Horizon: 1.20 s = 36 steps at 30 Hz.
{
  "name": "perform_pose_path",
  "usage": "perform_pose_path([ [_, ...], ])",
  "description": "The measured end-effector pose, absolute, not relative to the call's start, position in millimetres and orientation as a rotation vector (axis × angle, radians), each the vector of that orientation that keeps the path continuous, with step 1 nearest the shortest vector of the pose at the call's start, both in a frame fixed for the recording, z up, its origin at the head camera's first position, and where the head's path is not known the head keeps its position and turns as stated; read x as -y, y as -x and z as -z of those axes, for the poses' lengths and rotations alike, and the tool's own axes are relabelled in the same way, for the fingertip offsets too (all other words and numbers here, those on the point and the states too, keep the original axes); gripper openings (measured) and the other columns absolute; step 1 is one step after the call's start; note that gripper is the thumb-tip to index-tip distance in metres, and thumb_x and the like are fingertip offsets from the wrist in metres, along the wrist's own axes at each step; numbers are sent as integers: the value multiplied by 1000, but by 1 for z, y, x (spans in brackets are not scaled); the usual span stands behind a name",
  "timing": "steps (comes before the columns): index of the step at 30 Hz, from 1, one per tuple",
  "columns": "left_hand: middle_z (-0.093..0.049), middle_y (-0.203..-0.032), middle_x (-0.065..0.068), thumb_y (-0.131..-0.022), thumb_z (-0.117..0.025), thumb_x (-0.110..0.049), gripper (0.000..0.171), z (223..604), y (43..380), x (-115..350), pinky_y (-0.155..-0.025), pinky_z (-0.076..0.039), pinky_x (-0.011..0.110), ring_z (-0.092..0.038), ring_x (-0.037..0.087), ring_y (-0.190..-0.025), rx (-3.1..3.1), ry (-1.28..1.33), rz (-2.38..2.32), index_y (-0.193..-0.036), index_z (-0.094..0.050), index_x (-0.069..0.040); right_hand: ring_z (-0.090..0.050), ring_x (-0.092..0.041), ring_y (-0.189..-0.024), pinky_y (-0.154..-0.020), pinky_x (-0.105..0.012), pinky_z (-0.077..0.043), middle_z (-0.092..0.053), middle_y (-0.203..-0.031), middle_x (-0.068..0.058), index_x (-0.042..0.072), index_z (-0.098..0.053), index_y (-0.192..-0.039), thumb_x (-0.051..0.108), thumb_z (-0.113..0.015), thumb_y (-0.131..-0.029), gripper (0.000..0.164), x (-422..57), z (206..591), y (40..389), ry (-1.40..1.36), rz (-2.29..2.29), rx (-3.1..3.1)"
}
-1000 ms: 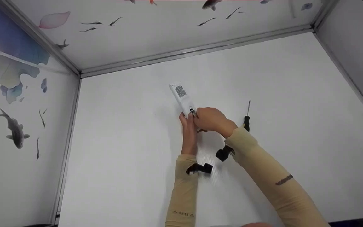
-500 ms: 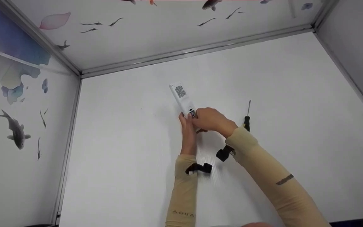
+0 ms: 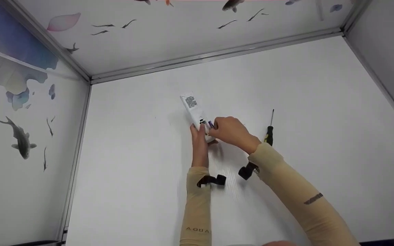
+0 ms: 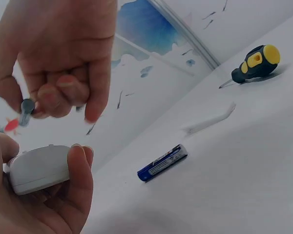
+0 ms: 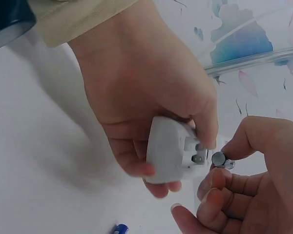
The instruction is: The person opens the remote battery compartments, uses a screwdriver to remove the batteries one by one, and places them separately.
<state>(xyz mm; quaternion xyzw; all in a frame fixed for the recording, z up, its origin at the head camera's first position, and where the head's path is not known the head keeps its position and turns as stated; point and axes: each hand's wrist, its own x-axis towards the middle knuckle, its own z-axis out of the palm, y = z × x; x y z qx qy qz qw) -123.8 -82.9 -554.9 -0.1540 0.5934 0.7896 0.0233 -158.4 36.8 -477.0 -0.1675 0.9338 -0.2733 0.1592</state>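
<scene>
A white remote control [image 3: 194,110] with a printed code on its back is gripped by my left hand [image 3: 200,147], its tip pointing away from me. Its battery compartment is uncovered, and metal contacts [image 5: 198,158] show inside it in the right wrist view. Just right of the remote, my right hand [image 3: 232,131] pinches a small battery [image 5: 219,159] between thumb and fingers. That battery is apart from the remote, its flat metal end showing. Another battery [image 4: 162,163], blue and silver, lies on the table in the left wrist view.
A black and yellow screwdriver [image 3: 269,135] lies right of the hands, its shaft pointing away. Near the loose battery lies a thin white piece [image 4: 210,119], perhaps the compartment cover. Printed panels [image 3: 190,30] wall in the white table [image 3: 132,153] behind and at the sides.
The pinched battery has come away from the remote's compartment, with a gap now between them. My left hand and the remote have shifted slightly left; my right hand slightly right.
</scene>
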Motion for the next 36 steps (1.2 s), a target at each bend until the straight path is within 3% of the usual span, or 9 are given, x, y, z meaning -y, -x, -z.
perform_pose_path([
  [7, -57, -102, 13, -92, -44, -40, 38, 564, 124, 96, -57, -47, 38, -61, 26, -77, -1798, 501, -2514, -124, -35, -22, -40, -15, -53, -49, -29, -32, -48, -61, -1, 10, -50, -72, 25, -52, -79, 16, -63, 489, 156, 415, 762, -2722],
  [17, -59, -98, 13, -93, -44, -37, 37, 566, 125, 100, -50, -45, 29, -61, 25, -72, -1839, 533, -2455, -125, -35, -21, -38, -15, -50, -45, -28, -30, -43, -56, 0, 10, -48, -65, 27, -54, -80, 23, -97, 511, 149, 309, 609, -2698],
  [21, -57, -98, 13, -93, -38, -44, 41, 566, 122, 99, -50, -44, 29, -60, 25, -71, -1854, 579, -2421, -131, -32, -30, -34, -14, -48, -43, -28, -27, -38, -54, 1, 11, -44, -60, 23, -52, -79, 24, -105, 521, 143, 300, 561, -2666],
  [26, -51, -102, 13, -93, -31, -51, 41, 561, 120, 101, -52, -46, 30, -56, 24, -73, -1861, 593, -2368, -133, -22, -51, -36, -14, -46, -42, -28, -28, -39, -53, 0, 11, -43, -58, 19, -51, -80, 24, -110, 526, 138, 275, 534, -2643],
  [28, -48, -107, 15, -93, -30, -50, 42, 558, 120, 102, -52, -46, 31, -54, 24, -71, -1886, 580, -2323, -133, -18, -54, -37, -15, -47, -43, -28, -28, -40, -54, -1, 11, -43, -58, 19, -51, -81, 24, -110, 527, 137, 270, 530, -2638],
  [32, -34, -131, 11, -94, -28, -48, 48, 551, 119, 107, -53, -47, 35, -48, 23, -69, -2025, 539, -2130, -136, -7, -52, -39, -17, -49, -43, -29, -30, -43, -56, -2, 9, -47, -61, 18, -51, -81, 23, -109, 526, 134, 265, 513, -2647],
  [34, -21, -143, 7, -94, -27, -46, 52, 548, 119, 108, -69, -47, 39, -50, 26, -88, -2136, 507, -1993, -139, -1, -45, -40, -17, -49, -44, -30, -31, -45, -57, -3, 8, -48, -61, 17, -52, -81, 22, -108, 526, 134, 268, 502, -2659],
  [36, -12, -147, 4, -94, -26, -44, 56, 546, 116, 108, -87, -40, 43, -41, 28, -113, -2253, 497, -1834, -142, 3, -38, -41, -18, -50, -44, -30, -32, -46, -57, -4, 7, -49, -62, 17, -51, -81, 22, -108, 526, 134, 275, 482, -2669],
])
